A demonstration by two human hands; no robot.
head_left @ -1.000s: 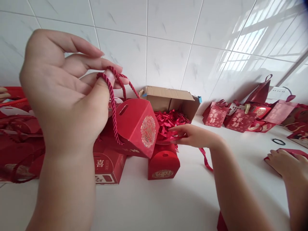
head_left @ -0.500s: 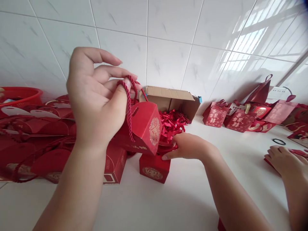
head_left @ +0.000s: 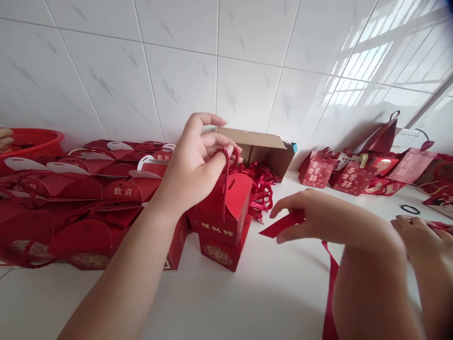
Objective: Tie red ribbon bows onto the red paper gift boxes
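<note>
A twisted red rope handle (head_left: 225, 189) is pinched between the thumb and fingers of my left hand (head_left: 198, 160). It belongs to a red gift box (head_left: 221, 212) with gold lettering, which hangs over a second red box (head_left: 219, 252); whether the two touch I cannot tell. My right hand (head_left: 311, 215) is closed on a red ribbon (head_left: 283, 224) with a slanted end. Its length trails below my wrist toward the bottom of the view. Behind the boxes, loose red ribbons (head_left: 261, 198) spill out of an open cardboard box (head_left: 281, 160).
Rows of red gift boxes (head_left: 120, 191) fill the left side, with a red plastic basket (head_left: 31, 137) behind. Small red bags (head_left: 317, 167) stand by the tiled wall at right. Near a black ring (head_left: 410, 209) rests another person's hand (head_left: 421, 236). Fingers (head_left: 5, 137) show far left.
My left hand has moved right and down with the gift box, which now hangs more upright. My right hand has pulled back to the right, a ribbon now in it.
</note>
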